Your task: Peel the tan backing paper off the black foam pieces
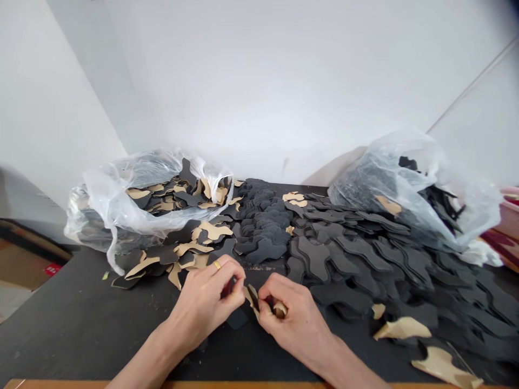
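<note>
Hands close, apart: left hand [203, 302] pinches black foam cutout [237, 319], right hand [290, 319] clamps tan backing paper [279, 309]; near-edge pinches work best.

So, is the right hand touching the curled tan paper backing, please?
Touching: the head view shows the right hand gripping the curled tan paper backing.

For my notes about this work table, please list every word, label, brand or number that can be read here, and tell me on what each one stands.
No text can be read.
Red label on the cardboard box: too small and blurred to read.
The black cut-out pieces, tan backing paper and clear plastic bag show no readable printing.
</note>
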Action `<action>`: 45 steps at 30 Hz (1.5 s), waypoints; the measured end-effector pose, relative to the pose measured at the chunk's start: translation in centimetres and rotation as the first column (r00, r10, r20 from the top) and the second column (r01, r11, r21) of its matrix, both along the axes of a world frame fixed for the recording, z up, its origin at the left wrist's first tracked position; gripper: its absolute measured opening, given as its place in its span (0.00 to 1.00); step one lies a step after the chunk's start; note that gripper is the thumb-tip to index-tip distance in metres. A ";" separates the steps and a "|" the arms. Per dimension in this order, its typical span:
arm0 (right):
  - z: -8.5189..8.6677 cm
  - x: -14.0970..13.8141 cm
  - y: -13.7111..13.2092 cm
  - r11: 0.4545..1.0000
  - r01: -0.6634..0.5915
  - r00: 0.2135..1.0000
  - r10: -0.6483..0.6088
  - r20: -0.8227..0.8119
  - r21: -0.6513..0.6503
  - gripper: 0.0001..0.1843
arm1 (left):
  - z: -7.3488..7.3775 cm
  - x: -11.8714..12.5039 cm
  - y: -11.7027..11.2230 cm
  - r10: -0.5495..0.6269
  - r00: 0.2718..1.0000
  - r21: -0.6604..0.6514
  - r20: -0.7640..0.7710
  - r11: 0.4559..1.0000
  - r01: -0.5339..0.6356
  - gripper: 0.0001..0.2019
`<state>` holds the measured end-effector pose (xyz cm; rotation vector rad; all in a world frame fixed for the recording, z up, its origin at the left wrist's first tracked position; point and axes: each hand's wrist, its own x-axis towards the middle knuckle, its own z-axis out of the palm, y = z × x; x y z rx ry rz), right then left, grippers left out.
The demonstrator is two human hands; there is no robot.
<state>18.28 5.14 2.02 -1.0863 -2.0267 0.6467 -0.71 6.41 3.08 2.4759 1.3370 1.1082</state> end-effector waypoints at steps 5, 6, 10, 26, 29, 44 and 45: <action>0.1 0.0 0.2 0.998 0.026 0.999 -0.028 -0.031 -0.060 0.07 | 0.2 -0.4 0.1 -0.018 0.992 -0.046 0.124 0.999 0.023 0.06; 0.1 0.1 0.2 0.996 0.036 0.998 -0.039 -0.039 -0.081 0.07 | 0.2 -0.4 0.0 -0.041 0.989 -0.060 0.142 0.997 0.050 0.05; 0.2 0.2 0.5 0.984 0.060 0.995 -0.073 -0.071 -0.170 0.07 | 0.2 0.0 -0.2 -0.121 0.982 -0.034 0.143 0.991 0.127 0.06; 0.2 0.1 0.4 0.977 0.063 0.995 -0.078 -0.063 -0.203 0.06 | -0.1 0.4 -0.2 -0.164 0.986 0.111 0.022 0.981 0.161 0.07; 0.2 0.1 0.3 0.982 0.061 0.996 -0.071 -0.048 -0.178 0.07 | -0.1 0.5 -0.2 -0.155 0.988 0.124 0.007 0.980 0.153 0.07; -0.1 -0.2 0.2 0.994 0.039 0.997 -0.045 -0.063 -0.097 0.09 | -0.4 1.0 -0.3 -0.097 0.993 0.188 -0.074 0.976 0.109 0.09; -0.1 -0.2 0.2 0.995 0.035 0.997 -0.041 -0.062 -0.098 0.09 | -0.5 1.0 -0.3 -0.095 0.992 0.188 -0.087 0.976 0.110 0.09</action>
